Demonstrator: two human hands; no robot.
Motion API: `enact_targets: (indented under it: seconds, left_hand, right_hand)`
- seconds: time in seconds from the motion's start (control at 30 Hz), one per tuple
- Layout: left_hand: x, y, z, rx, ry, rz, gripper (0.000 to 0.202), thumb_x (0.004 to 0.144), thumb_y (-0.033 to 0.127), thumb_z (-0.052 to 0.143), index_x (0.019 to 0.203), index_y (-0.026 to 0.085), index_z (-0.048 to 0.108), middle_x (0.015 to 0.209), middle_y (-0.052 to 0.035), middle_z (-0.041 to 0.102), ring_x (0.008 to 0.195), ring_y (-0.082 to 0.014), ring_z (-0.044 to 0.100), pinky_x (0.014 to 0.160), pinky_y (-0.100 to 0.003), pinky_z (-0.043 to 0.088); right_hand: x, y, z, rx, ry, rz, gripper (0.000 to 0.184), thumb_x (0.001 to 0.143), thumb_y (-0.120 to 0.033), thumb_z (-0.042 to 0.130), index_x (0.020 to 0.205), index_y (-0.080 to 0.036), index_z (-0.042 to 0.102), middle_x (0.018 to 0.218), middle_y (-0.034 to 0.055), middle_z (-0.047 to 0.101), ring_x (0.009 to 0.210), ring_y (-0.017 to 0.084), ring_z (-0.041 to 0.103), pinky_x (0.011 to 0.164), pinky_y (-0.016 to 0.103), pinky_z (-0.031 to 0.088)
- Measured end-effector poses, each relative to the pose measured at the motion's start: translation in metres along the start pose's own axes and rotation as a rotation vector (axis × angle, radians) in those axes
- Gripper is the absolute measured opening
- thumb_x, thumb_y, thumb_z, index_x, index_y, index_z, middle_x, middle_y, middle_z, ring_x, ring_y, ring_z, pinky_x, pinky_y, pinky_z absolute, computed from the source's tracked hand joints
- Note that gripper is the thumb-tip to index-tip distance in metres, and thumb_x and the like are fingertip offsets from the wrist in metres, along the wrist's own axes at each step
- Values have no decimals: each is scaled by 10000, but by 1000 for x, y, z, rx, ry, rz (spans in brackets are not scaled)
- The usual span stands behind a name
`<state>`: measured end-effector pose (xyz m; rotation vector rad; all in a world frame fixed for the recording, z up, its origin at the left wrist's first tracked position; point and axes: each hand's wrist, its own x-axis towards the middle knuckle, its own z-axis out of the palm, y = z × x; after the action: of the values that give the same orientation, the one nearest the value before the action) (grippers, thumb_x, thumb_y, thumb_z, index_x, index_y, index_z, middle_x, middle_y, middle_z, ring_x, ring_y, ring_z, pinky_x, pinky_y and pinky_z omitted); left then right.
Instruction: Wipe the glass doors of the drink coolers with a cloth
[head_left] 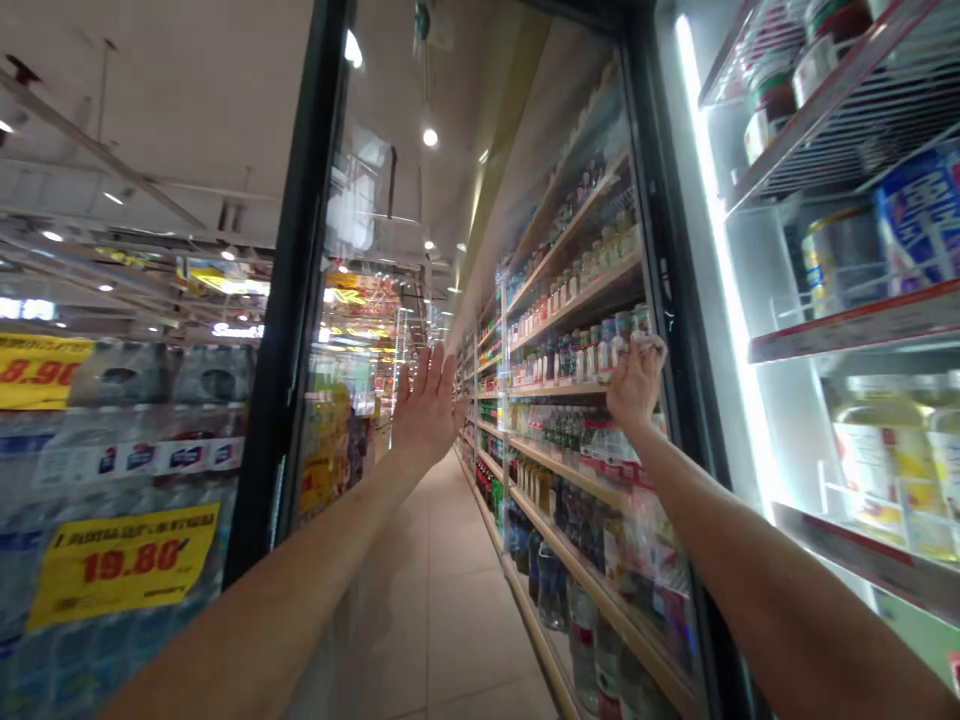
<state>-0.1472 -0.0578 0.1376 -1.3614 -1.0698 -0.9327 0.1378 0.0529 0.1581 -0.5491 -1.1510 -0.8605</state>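
Observation:
A glass cooler door (480, 560) with a black frame (281, 290) stands swung out in front of me. Against its glass, left of the middle, my left hand (426, 410) is raised with fingers spread and nothing in it. My right hand (634, 385) is up near the door's hinge-side frame and presses a crumpled white cloth (654, 347) to the glass. The fingers bend over the cloth, hiding part of it. Shelves of bottles (577, 350) and an aisle floor show in or through the glass.
On the right, a lit cooler holds wire shelves (862, 120), yellow drink bottles (885, 460) and a blue carton (922, 215). To the left rise stacked packs of bottled water (142, 440) with a yellow price sign (127, 562). A bright light strip (720, 260) runs along the cooler's edge.

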Motion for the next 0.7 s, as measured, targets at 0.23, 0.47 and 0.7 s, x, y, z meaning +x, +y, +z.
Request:
enact_targets:
  seconds: [0.23, 0.47, 0.7]
  left_hand:
    - [-1, -4, 6, -21, 25, 14, 612, 902, 413, 320, 1437, 141, 196, 1494, -149, 235, 1401, -259, 149, 1120, -522, 147]
    - [-2, 2, -2, -11, -25, -8, 585, 903, 385, 326, 1414, 109, 258, 1498, -149, 221, 1404, -262, 129, 1126, -510, 148]
    - [-7, 10, -1, -50, -8, -46, 565, 898, 331, 346, 1416, 123, 255, 1496, -144, 235, 1401, -267, 138, 1128, -511, 157]
  right_hand:
    - [2, -80, 28, -27, -149, -34, 274, 885, -377, 436, 926, -193, 634, 1041, 89, 622, 1035, 229, 520, 918, 401, 400]
    - [9, -32, 8, -15, -55, 49, 318, 900, -351, 384, 1001, -212, 652, 1236, 96, 526, 1128, 245, 471, 975, 417, 353]
    - [4, -38, 21, 13, -11, 227, 501, 911, -299, 236, 1261, -36, 481, 1380, 233, 397, 1306, 339, 323, 1035, 558, 247]
